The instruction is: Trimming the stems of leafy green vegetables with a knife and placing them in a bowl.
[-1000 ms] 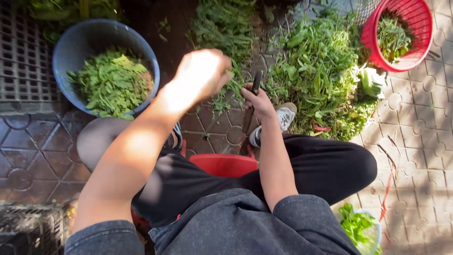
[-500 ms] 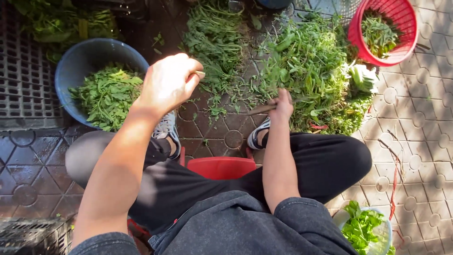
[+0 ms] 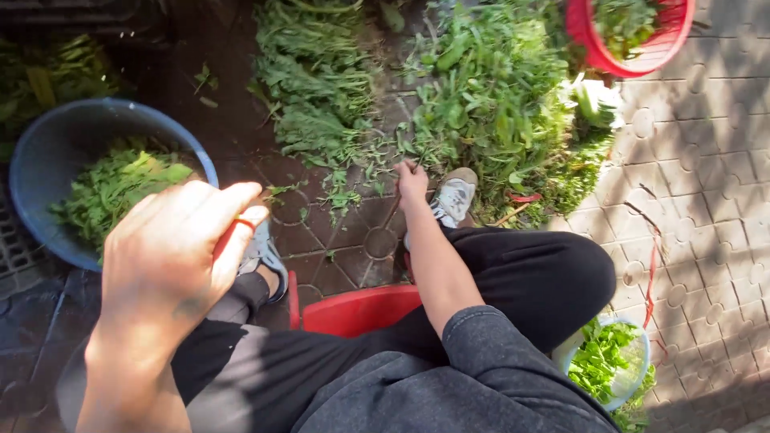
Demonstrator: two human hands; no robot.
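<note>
The right hand (image 3: 411,178) reaches down to the paving, fingers drawn together on thin green stems at the near edge of the herb pile (image 3: 497,104); whatever else it may grip is hidden under the fingers. The pile spreads ahead and to the right of that hand, touching it, and a second, darker heap of greens (image 3: 317,88) lies just ahead and to its left. The left hand (image 3: 172,256) is raised close to the camera, well apart from the pile, its fingers curled narrow around something red (image 3: 233,232) that shows only as a sliver between thumb and forefinger; what it is cannot be told. Just beyond the left hand sits a blue tub (image 3: 48,152) holding a loose heap of picked green leaves (image 3: 112,188). Far ahead and to the right of the right hand, past the pile, stands a red basket (image 3: 650,52), part-filled with more greens. Behind the right hand, beside the person's right knee, a pale bucket (image 3: 634,385) holds bright leafy sprigs. Directly under the right forearm a grey shoe (image 3: 453,196) rests at the pile's edge, and between the knees, nearer than both hands, shows a red stool (image 3: 361,309).
</note>
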